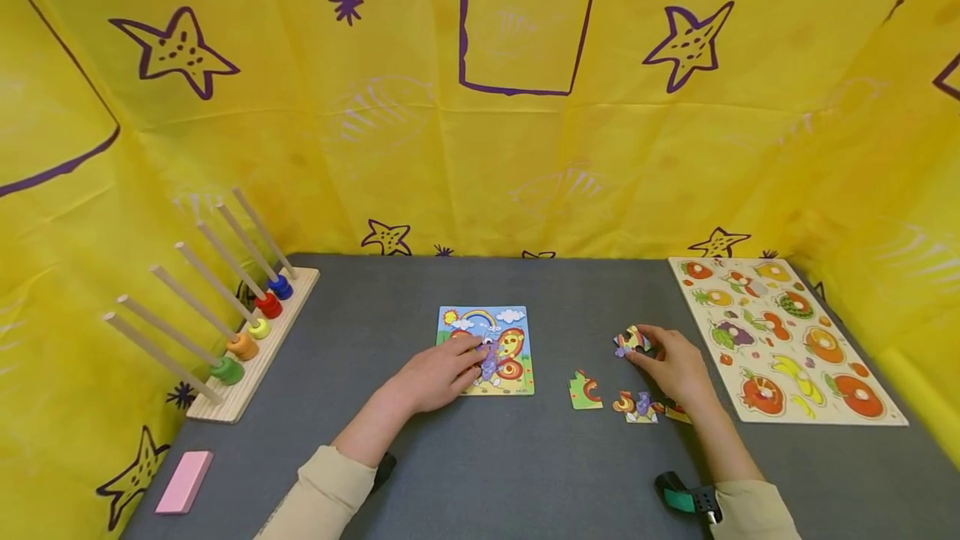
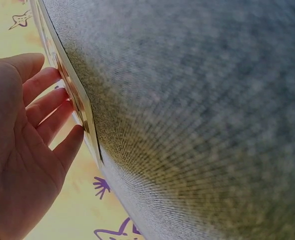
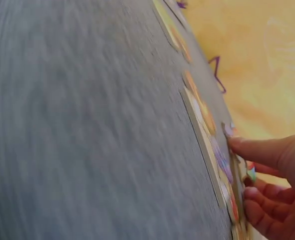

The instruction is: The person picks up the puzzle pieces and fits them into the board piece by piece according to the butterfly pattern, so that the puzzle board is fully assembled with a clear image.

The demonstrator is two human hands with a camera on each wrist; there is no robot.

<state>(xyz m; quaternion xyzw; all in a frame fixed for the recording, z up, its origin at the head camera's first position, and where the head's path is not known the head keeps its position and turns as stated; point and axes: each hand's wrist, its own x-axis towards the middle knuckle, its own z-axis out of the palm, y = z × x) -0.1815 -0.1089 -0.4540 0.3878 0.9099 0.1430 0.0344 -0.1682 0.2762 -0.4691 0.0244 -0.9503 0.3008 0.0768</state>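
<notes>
The left hand [image 1: 437, 375] rests its fingertips on the left part of a square butterfly picture board [image 1: 512, 367]; in the left wrist view the hand [image 2: 35, 125] has its fingers against the face of the board [image 2: 87, 116]. The right hand [image 1: 677, 365] pinches a small puzzle piece [image 1: 628, 342] between thumb and fingers; in the right wrist view the hand [image 3: 277, 180] is at the edge of the pieces. A green piece [image 1: 581, 394] and a piece with purple and orange [image 1: 641, 408] lie nearby, another partly under the right hand.
A wooden peg stand [image 1: 247, 365] with coloured rings is at the left, above a pink block [image 1: 184, 482]. At the right lies a fruit board [image 1: 757, 357]. Yellow patterned cloth [image 1: 480, 173] hangs around the grey table [image 1: 510, 473].
</notes>
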